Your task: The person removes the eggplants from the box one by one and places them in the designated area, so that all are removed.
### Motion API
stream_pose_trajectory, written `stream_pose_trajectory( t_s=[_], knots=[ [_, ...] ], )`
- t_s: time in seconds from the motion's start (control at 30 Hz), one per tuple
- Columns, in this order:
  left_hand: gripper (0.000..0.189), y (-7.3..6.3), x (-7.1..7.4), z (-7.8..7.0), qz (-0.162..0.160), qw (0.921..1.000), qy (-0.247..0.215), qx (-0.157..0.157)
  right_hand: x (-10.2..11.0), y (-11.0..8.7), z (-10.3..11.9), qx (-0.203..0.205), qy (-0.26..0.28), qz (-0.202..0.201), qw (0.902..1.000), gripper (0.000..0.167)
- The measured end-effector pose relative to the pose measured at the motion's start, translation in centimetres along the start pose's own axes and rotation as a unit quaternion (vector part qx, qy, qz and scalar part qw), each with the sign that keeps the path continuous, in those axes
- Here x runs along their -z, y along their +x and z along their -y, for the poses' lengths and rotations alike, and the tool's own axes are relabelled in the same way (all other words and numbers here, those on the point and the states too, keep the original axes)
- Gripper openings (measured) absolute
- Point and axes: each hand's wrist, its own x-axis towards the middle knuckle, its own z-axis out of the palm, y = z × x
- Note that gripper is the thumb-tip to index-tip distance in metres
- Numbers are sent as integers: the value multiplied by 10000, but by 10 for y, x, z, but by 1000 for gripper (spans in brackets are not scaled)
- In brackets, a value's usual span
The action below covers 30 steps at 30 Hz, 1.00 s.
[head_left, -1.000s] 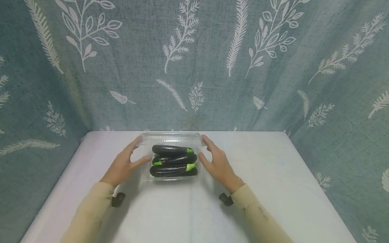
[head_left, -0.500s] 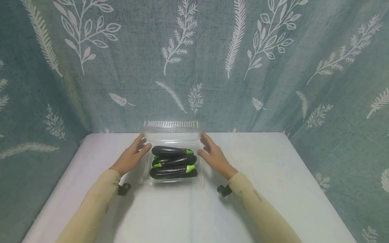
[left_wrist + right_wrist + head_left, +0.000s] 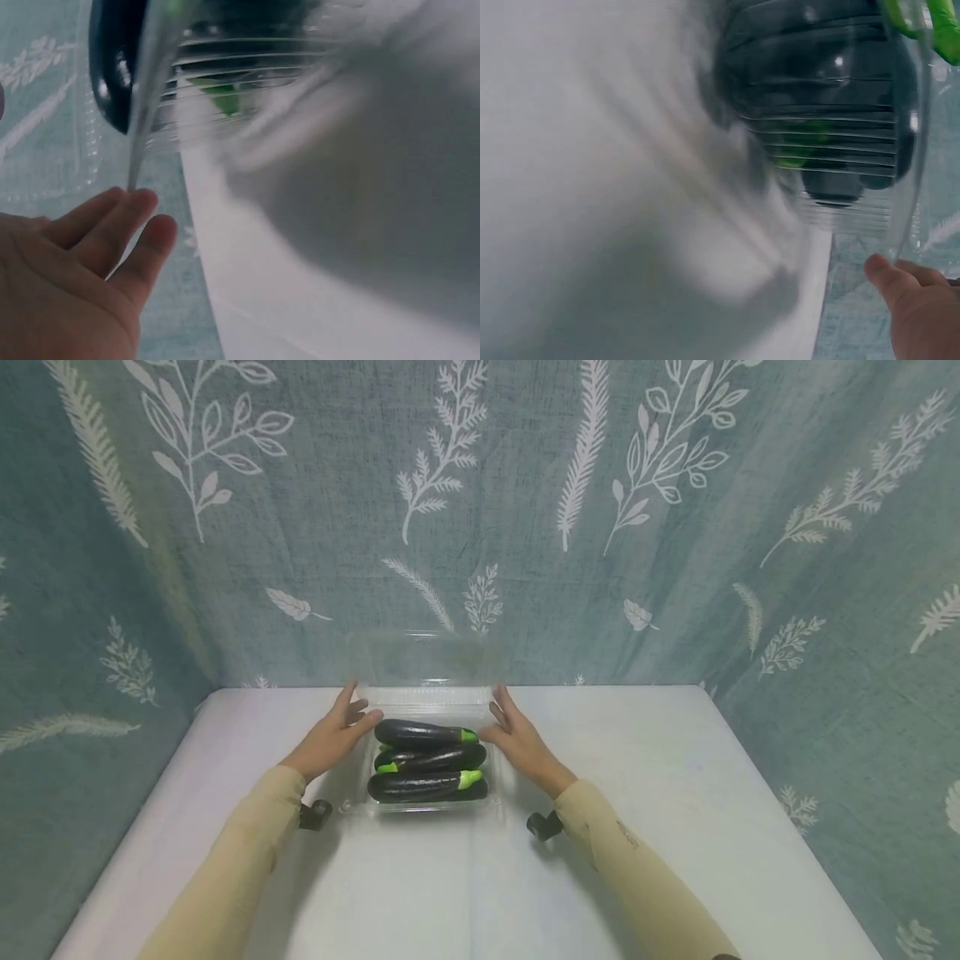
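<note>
A clear plastic clamshell container (image 3: pixel 438 807) holds several dark eggplants (image 3: pixel 416 786) with green caps. Its transparent lid (image 3: pixel 427 662) stands tilted up at the back edge, in front of the curtain. My left hand (image 3: pixel 330 742) is at the container's back left corner, fingers extended and thumb over the side. In the left wrist view its fingertips (image 3: pixel 142 199) touch the clear rim. At the back right corner, my right hand (image 3: pixel 525 745) mirrors it. The right wrist view has the right fingertips (image 3: pixel 877 266) by the rim's end, with some fingers hidden.
The container rests on a white-covered table (image 3: pixel 637 777), near its far edge. A grey-green curtain (image 3: pixel 525 585) with white leaf prints hangs behind and on both sides. A dark wrist camera (image 3: pixel 315 814) is worn at each cuff.
The lid has swung up and back from over the far part of the container. Both hands have moved slightly inward with it. The eggplants have stayed in place.
</note>
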Motion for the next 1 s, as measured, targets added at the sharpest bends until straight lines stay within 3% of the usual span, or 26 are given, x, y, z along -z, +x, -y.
stream_pose_trajectory(
  t_s=[0.33,0.63,1.0],
  knots=[
    [106,15,5,-3,258,9992,8,305,2,12,5,-359,-128,-23,9993,96],
    [94,23,-1,1,234,9994,54,249,5,17,5,-751,-312,-60,9967,94],
    [91,19,-1,3,343,9985,331,262,5,18,-1,-894,-560,19,9944,93]
  ],
)
